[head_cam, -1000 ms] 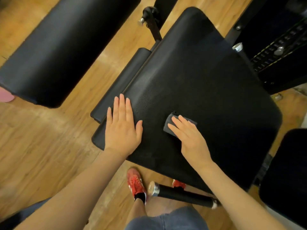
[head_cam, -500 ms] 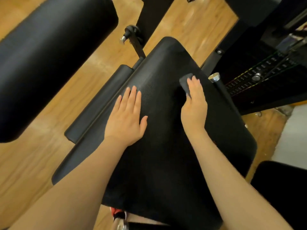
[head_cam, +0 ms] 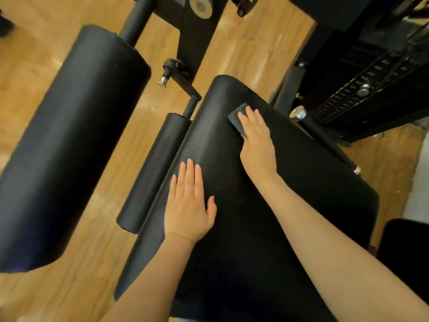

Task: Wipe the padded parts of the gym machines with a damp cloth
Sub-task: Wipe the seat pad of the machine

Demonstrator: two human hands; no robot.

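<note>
Right hand [head_cam: 257, 145] flat, pressing damp cloth [head_cam: 236, 118] at pad [head_cam: 301, 182] 12 o'clock; cloth likely limp, light; left hand [head_cam: 189, 205] spread, bracing 9 o'clock

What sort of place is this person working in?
Most likely a gym: a black padded seat, a big roller pad on a steel frame, and a weight stack with a selector pin, all on wooden flooring.

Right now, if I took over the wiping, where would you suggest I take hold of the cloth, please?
Probably the far-left corner of the dark grey cloth, coming from above on the pad's far end. It lies flat on the seat pad, and the right hand presses straight fingers over the rest, so only that edge shows.
</note>
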